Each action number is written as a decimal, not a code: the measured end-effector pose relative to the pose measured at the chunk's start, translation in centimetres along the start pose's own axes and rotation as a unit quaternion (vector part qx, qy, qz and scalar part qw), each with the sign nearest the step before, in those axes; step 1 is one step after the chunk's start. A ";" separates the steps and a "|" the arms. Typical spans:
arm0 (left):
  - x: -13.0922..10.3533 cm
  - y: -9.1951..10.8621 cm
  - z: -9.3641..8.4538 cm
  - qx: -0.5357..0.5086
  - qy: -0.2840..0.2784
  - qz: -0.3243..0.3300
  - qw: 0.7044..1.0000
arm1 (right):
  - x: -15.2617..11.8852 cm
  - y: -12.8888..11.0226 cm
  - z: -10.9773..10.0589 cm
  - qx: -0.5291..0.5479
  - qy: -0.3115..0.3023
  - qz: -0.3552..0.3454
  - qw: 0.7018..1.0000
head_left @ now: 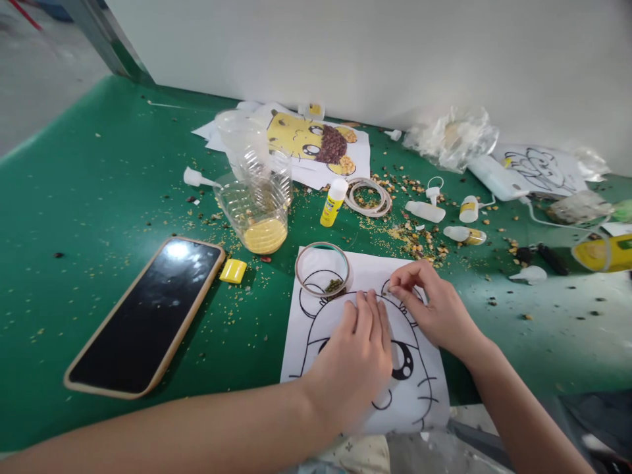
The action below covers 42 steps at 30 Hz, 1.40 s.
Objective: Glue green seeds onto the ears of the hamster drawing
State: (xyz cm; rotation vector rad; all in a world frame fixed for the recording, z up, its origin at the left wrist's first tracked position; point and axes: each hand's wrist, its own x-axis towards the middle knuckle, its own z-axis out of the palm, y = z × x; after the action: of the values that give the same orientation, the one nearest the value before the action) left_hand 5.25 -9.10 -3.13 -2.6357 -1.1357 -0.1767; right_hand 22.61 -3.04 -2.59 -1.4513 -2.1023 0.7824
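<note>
We see our right hand (437,313) with thumb and fingertips drawn together over an ear of the drawing; whether they pinch anything, we cannot tell. Our left hand (353,362) lies palm down, fingers extended and gripping nothing, on the sheet of paper (326,322) beneath both hands. Just beyond its fingertips, a round dish (322,244) holds green beans (334,286). Around the paper spreads a green table (237,349), strewn with seeds (424,247) beyond our right hand. A phone (148,316) lies left of our left hand. Farther off, a pale wall (345,59) backs the table, with grey floor (39,79) at far left.
</note>
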 end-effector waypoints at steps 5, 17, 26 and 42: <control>0.0 0.0 -0.1 -0.001 -0.003 0.000 1.000 | 0.0 -0.2 0.0 -0.036 -0.001 -0.011 0.999; 0.1 -0.1 -0.2 0.003 -0.005 -0.002 1.000 | 0.0 -0.4 0.2 -0.084 -0.006 -0.035 0.996; 0.0 0.1 0.0 0.002 0.000 0.000 1.000 | -0.1 -0.3 0.4 -0.068 -0.007 -0.037 0.997; 0.1 -0.1 -0.1 -0.002 0.002 0.002 1.000 | -0.2 -0.5 0.2 -0.048 -0.017 -0.012 0.999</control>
State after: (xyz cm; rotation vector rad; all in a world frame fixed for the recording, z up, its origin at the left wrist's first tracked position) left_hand 5.30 -9.00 -2.99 -2.6395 -1.1301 -0.1831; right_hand 22.22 -3.42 -2.43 -1.4681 -2.2074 0.7108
